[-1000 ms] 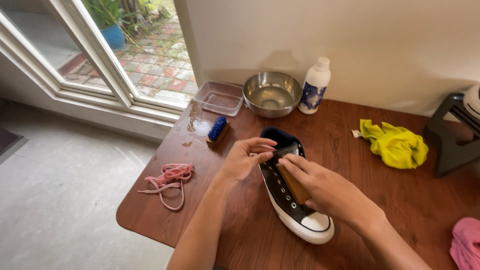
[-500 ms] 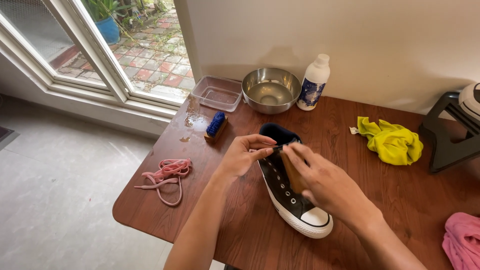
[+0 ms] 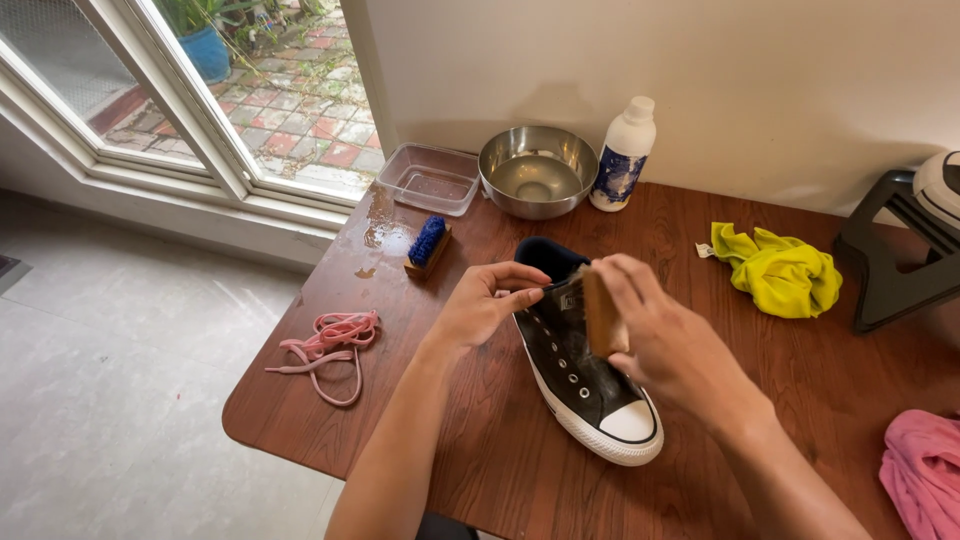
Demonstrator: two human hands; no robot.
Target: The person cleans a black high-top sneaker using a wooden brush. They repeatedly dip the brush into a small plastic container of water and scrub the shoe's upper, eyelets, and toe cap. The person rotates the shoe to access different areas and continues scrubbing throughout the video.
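Gripping a small tan wooden brush [image 3: 603, 312], the right hand [image 3: 672, 340] has its fingers closed around the block and holds it against the upper of a black sneaker [image 3: 583, 365] with a white toe cap. The shoe lies on the wooden desk [image 3: 480, 440], toe pointing toward the person, directly under those fingers. The left hand [image 3: 484, 303] pinches the shoe's side edge near the opening, thumb and forefinger closed on the dark fabric, the other fingers curled.

Out beyond the left fingers, a blue-bristled brush [image 3: 428, 244] lies beside a wet patch on the desk. Farther past it sits a clear plastic tub [image 3: 432, 178], just beside a steel bowl [image 3: 537, 170], and a white bottle [image 3: 622, 154] stands near the wall. To the outer side of the left fingers, well apart, pink shoelaces [image 3: 328, 344] lie in a loose tangle near the desk's edge. Off to the outer side of the right fingers sits a crumpled yellow cloth [image 3: 779, 270], and a pink cloth [image 3: 925, 470] shows at the frame's edge.
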